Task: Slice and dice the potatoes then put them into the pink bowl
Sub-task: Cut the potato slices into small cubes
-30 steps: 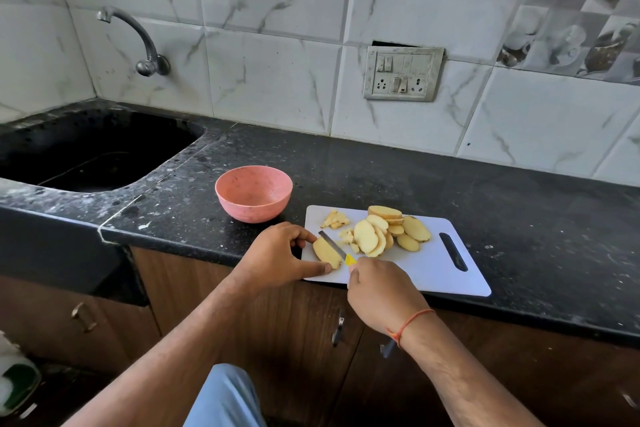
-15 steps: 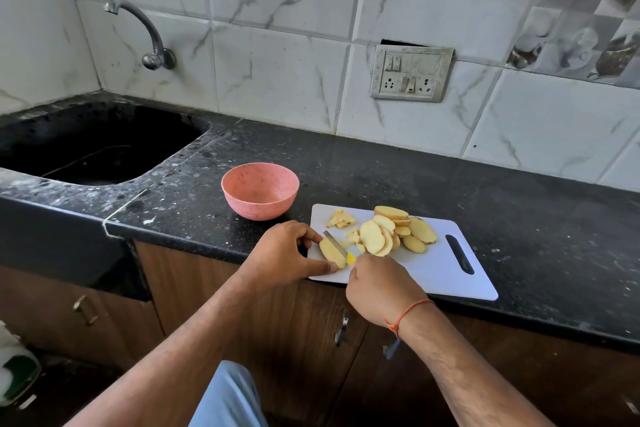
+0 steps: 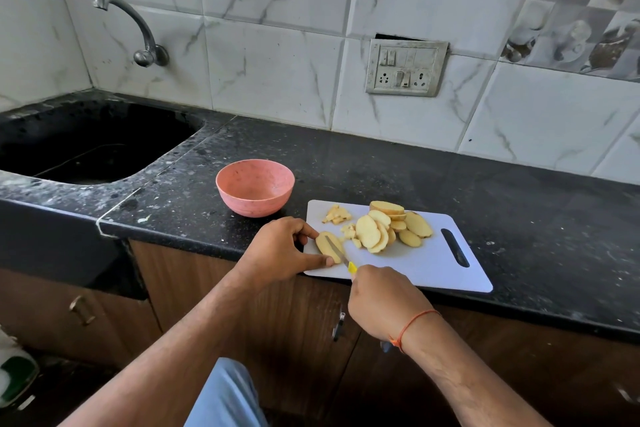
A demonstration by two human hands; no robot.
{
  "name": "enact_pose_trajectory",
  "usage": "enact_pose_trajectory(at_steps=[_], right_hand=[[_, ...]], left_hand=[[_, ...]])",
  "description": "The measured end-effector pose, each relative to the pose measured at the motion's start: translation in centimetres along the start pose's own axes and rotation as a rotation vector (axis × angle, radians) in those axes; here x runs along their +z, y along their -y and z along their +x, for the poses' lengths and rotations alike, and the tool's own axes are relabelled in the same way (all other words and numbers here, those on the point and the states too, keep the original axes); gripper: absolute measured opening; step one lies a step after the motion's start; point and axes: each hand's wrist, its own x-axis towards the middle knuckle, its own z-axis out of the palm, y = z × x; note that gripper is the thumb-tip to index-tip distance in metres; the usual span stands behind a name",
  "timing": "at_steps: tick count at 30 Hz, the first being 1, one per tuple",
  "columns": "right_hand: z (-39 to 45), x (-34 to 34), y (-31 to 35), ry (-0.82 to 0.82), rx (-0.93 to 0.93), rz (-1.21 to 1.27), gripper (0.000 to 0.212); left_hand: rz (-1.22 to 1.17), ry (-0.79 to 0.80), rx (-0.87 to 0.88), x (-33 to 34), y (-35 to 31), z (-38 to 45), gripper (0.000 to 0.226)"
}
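Note:
A white cutting board (image 3: 433, 267) lies on the black counter. A pile of round potato slices (image 3: 388, 227) sits at its middle, with a few small diced pieces (image 3: 336, 214) near its far left corner. My left hand (image 3: 280, 248) pinches one flat potato slice (image 3: 325, 243) between thumb and fingers at the board's left edge. My right hand (image 3: 384, 302) grips a yellow-handled knife (image 3: 337, 255), whose blade lies lengthwise on that slice. The pink bowl (image 3: 255, 186) stands empty just left of the board.
A black sink (image 3: 86, 146) with a wall tap (image 3: 138, 28) is at the far left. A switch and socket plate (image 3: 406, 66) hangs on the tiled wall. Wooden cabinet doors (image 3: 284, 322) are below the counter edge.
The head camera has shifted slightly. The knife blade stays on the held slice, and both hands keep their places at the board's left end.

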Motion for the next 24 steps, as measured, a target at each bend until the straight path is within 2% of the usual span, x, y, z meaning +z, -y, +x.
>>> enact_pose_trajectory(at_steps=[5, 13, 19, 24], right_hand=[[-2.1, 0.7, -1.2, -0.014, -0.014, -0.026, 0.021], [-4.6, 0.8, -3.5, -0.023, -0.027, -0.048, 0.021], [-4.5, -0.4, -3.4, -0.076, -0.019, 0.104, 0.032], [-2.1, -0.8, -1.5, -0.081, -0.058, 0.13, 0.027]], left_hand=[[0.011, 0.0, 0.003, 0.0, -0.1, 0.0, 0.055], [0.009, 0.014, -0.005, -0.1, -0.3, -0.1, 0.055], [0.003, 0.04, 0.014, -0.6, 0.0, -0.1, 0.056], [-0.024, 0.043, -0.01, -0.9, 0.2, 0.0, 0.047]])
